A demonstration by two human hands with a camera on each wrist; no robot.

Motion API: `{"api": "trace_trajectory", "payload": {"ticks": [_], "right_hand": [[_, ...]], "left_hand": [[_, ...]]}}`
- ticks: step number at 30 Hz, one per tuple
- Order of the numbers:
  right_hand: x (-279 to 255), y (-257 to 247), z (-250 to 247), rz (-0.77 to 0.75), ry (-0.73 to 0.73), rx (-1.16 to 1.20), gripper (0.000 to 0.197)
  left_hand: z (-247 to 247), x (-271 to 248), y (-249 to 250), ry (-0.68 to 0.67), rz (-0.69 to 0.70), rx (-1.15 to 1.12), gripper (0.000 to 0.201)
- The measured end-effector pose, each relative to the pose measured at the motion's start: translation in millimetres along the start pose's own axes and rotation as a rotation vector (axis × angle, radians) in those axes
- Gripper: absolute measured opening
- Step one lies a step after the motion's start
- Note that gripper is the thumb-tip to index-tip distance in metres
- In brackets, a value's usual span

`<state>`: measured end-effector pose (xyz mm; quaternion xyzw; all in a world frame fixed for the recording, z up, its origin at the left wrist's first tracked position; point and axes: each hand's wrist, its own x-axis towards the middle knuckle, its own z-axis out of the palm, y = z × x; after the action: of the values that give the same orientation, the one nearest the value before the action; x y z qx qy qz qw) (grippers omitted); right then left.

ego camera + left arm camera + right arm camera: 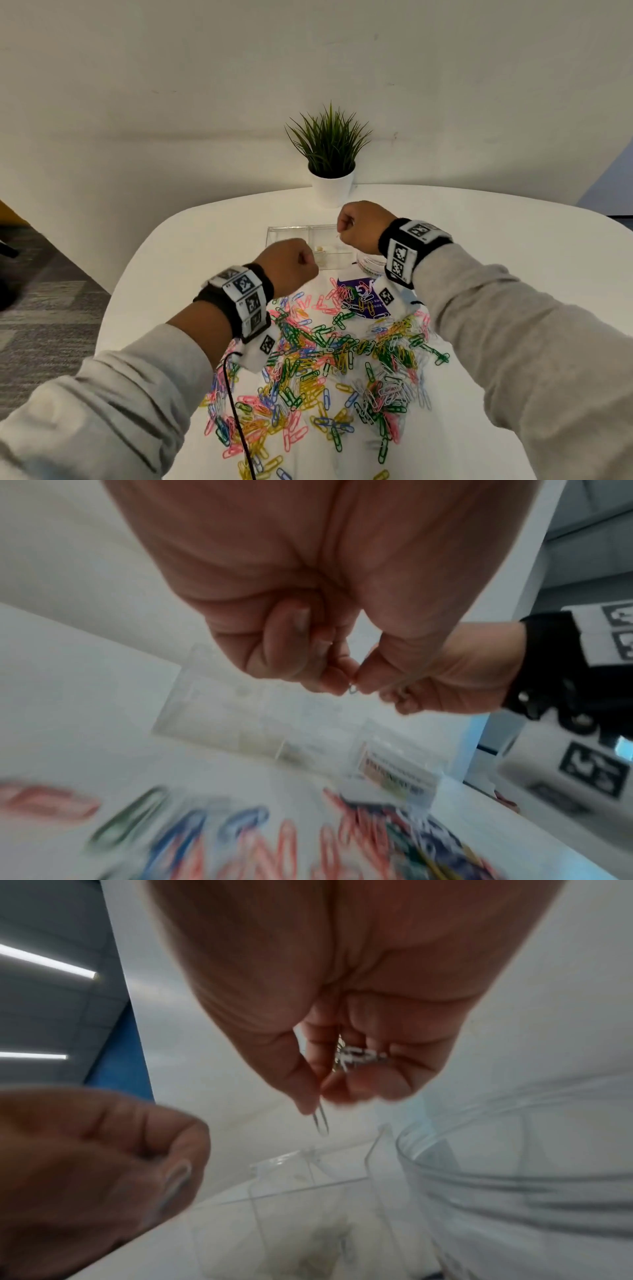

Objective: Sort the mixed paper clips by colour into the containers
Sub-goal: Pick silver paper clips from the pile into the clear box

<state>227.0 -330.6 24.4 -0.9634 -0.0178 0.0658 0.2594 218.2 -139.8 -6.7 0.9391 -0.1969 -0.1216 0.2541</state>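
Observation:
A heap of mixed coloured paper clips (325,359) covers the near half of the white table (191,246). Both hands hover as fists over a clear divided tray (294,234). My left hand (310,260) pinches a small pale clip (352,689) between thumb and fingertip. My right hand (340,229), farther back, holds several white clips (359,1056) in its curled fingers. One more pale clip (322,1123) sticks down from its thumb pinch, above the tray (308,1183). The tray's contents are too blurred to make out.
A round clear tub (368,263) with a label stands under my right wrist, next to the tray. A purple card (363,294) lies at the heap's far edge. A potted plant (330,164) stands at the back of the table, against the wall.

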Motion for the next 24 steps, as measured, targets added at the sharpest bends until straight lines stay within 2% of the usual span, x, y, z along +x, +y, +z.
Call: {"api": "trace_trajectory", "payload": {"ticks": [3,5,9,12,15,19,24], "right_hand": [[8.0,-4.1,-5.0,-0.008,-0.125,-0.091,0.028],[3.7,-2.2,-17.2,-0.035,-0.087,-0.066,0.034],[-24.5,22.0,-39.7,-0.025,0.049,0.001,0.023],[-57.2,53.7,-41.1,0.057,-0.01,-0.029,0.014],[-81.3,85.1,-26.2,0.122,-0.131,-0.155,0.016],[-90.7,109.0,1.7,0.147,-0.146,-0.198,0.022],[-89.8,112.0,20.1,0.125,-0.111,-0.169,0.022]], "left_hand": [[-17.6,25.2,13.3,0.044,0.011,0.073,0.009],[-23.4,44.2,20.5,0.069,0.034,0.132,0.006],[-19.4,69.4,30.2,0.031,0.059,0.235,0.014],[-9.8,75.4,34.5,-0.068,0.084,0.344,0.023],[-6.0,68.2,34.6,-0.102,0.127,0.414,0.031],[5.1,35.5,44.2,0.013,0.213,0.333,0.029],[45.3,6.1,51.1,-0.148,0.288,0.436,0.026]]}}
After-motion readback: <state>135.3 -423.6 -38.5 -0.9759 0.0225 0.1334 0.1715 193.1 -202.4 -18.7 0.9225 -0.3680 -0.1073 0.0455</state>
